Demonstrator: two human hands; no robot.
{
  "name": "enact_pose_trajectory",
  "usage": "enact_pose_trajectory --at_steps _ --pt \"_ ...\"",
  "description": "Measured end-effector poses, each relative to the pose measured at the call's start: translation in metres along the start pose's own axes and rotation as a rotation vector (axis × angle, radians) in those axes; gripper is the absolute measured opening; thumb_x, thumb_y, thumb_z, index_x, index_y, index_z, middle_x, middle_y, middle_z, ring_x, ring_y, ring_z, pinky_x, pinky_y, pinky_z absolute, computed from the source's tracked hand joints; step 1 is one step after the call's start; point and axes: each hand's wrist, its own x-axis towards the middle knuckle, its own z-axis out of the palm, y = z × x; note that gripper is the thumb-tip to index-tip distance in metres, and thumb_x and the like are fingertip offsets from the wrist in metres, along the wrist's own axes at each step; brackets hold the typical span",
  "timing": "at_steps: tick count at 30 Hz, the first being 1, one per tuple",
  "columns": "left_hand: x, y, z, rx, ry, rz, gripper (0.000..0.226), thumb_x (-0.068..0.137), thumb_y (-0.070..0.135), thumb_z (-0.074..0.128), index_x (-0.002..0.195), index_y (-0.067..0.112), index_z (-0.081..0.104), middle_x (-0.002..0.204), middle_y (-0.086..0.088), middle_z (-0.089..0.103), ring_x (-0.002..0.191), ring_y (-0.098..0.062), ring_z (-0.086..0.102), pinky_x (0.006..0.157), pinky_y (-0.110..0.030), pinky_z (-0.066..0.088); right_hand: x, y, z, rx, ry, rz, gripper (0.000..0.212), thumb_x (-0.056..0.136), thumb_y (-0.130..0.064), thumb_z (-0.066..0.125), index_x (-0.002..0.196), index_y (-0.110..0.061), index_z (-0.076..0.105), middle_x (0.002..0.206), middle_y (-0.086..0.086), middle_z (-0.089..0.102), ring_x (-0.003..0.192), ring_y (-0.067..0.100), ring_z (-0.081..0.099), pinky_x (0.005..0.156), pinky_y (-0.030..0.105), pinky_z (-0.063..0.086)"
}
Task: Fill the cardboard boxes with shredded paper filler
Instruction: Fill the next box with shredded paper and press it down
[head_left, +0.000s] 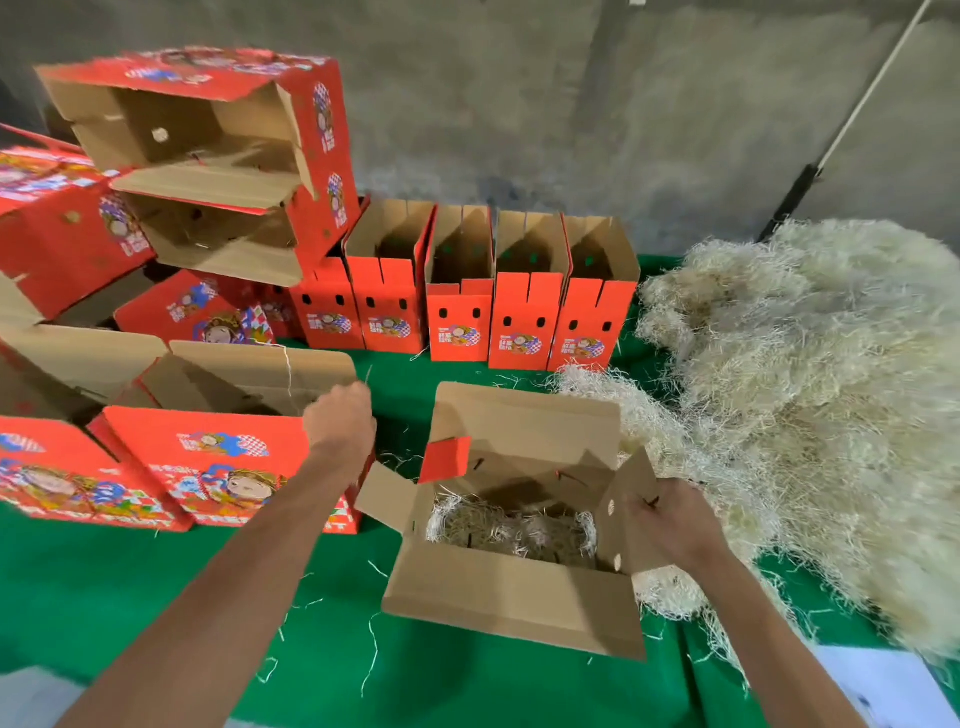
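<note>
An open cardboard box (511, 597) stands on the green cloth in front of me, with a layer of shredded paper filler (511, 530) on its bottom. My right hand (672, 525) grips the box's right side flap, thumb on the inner face. My left hand (340, 421) is seen from the back, fingers curled at the right edge of a red printed box (208, 462) to the left, by its raised brown flap. A big heap of pale shredded filler (810, 395) lies on the right, reaching to the open box.
A row of several upright open red boxes (462, 296) stands behind on the green cloth (156, 587). More red boxes are stacked on their sides at the back left (208, 156). Loose strands lie scattered on the cloth. A grey wall rises behind.
</note>
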Motion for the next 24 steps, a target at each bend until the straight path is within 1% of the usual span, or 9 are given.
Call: enact_pose_trajectory --at_steps 2,4,7,12,14,16,20,22,24 --pt "0.004 0.002 0.003 -0.118 0.091 0.114 0.036 0.092 0.008 0.058 0.127 0.011 0.055 0.119 -0.013 0.065 0.111 -0.033 0.062 0.091 -0.041 0.05 -0.006 -0.002 0.003 0.062 0.004 0.004 0.032 0.095 -0.025 0.063 0.08 0.001 0.072 0.072 0.012 0.073 0.062 0.024 0.071 0.054 0.033 0.055" --pt "-0.005 0.003 0.006 -0.316 0.196 0.321 0.042 0.093 0.008 0.059 0.135 0.01 0.053 0.133 -0.009 0.058 0.124 -0.027 0.053 0.105 -0.038 0.042 -0.009 -0.003 0.007 0.137 -0.003 -0.001 0.028 0.094 -0.023 0.064 0.076 -0.002 0.072 0.07 0.009 0.073 0.061 0.021 0.071 0.054 0.035 0.057" --pt "-0.04 0.0 0.012 -0.57 0.137 0.451 0.037 0.095 0.016 0.06 0.132 0.016 0.056 0.134 0.003 0.057 0.126 -0.016 0.049 0.105 -0.031 0.038 -0.011 -0.004 0.011 0.194 -0.014 0.016 0.021 0.092 -0.02 0.066 0.075 -0.007 0.072 0.07 0.006 0.072 0.064 0.02 0.071 0.056 0.037 0.058" --pt "-0.086 -0.033 0.032 -0.637 0.068 0.307 0.041 0.094 0.023 0.063 0.133 0.019 0.054 0.128 0.003 0.057 0.116 -0.016 0.055 0.095 -0.033 0.048 -0.013 -0.004 0.017 0.284 -0.004 0.058 0.025 0.087 -0.023 0.071 0.071 -0.003 0.071 0.061 0.003 0.071 0.055 0.013 0.069 0.05 0.031 0.055" --pt "-0.093 -0.041 0.036 -0.563 0.067 0.306 0.031 0.093 0.021 0.064 0.122 0.011 0.063 0.129 0.0 0.06 0.118 -0.021 0.056 0.095 -0.037 0.048 -0.016 -0.003 0.019 0.312 -0.019 0.065 0.023 0.087 -0.022 0.071 0.072 -0.004 0.071 0.061 -0.001 0.072 0.051 0.008 0.068 0.046 0.025 0.053" --pt "-0.099 -0.042 0.041 -0.626 0.061 0.283 0.025 0.092 0.013 0.066 0.116 0.005 0.066 0.134 -0.004 0.06 0.121 -0.023 0.057 0.099 -0.037 0.046 -0.019 -0.002 0.019 0.336 -0.03 0.057 0.019 0.088 -0.021 0.073 0.072 -0.01 0.072 0.061 -0.006 0.072 0.053 0.008 0.069 0.044 0.023 0.052" --pt "-0.1 -0.038 0.036 -1.139 -0.095 0.079 0.047 0.091 0.014 0.072 0.136 0.017 0.056 0.126 0.013 0.061 0.11 0.011 0.059 0.102 -0.016 0.046 -0.027 -0.003 0.019 0.378 -0.044 0.057 0.016 0.088 -0.023 0.075 0.077 -0.011 0.073 0.063 -0.005 0.073 0.058 0.011 0.071 0.047 0.023 0.051" --pt "-0.099 -0.033 0.037 -1.25 -0.233 0.045 0.054 0.087 0.023 0.078 0.137 0.021 0.056 0.126 0.016 0.062 0.115 0.01 0.056 0.11 -0.025 0.042 -0.032 -0.005 0.021 0.418 -0.058 0.069 0.018 0.089 -0.027 0.075 0.084 -0.01 0.073 0.073 0.001 0.075 0.069 0.019 0.073 0.054 0.029 0.054" --pt "-0.104 -0.026 0.042 -1.192 -0.371 0.017 0.072 0.085 0.033 0.079 0.147 0.027 0.043 0.139 0.015 0.052 0.134 -0.003 0.046 0.117 -0.035 0.032 -0.037 -0.009 0.023 0.441 -0.07 0.059 0.022 0.09 -0.03 0.075 0.088 -0.008 0.072 0.081 0.006 0.075 0.075 0.023 0.073 0.058 0.032 0.055"
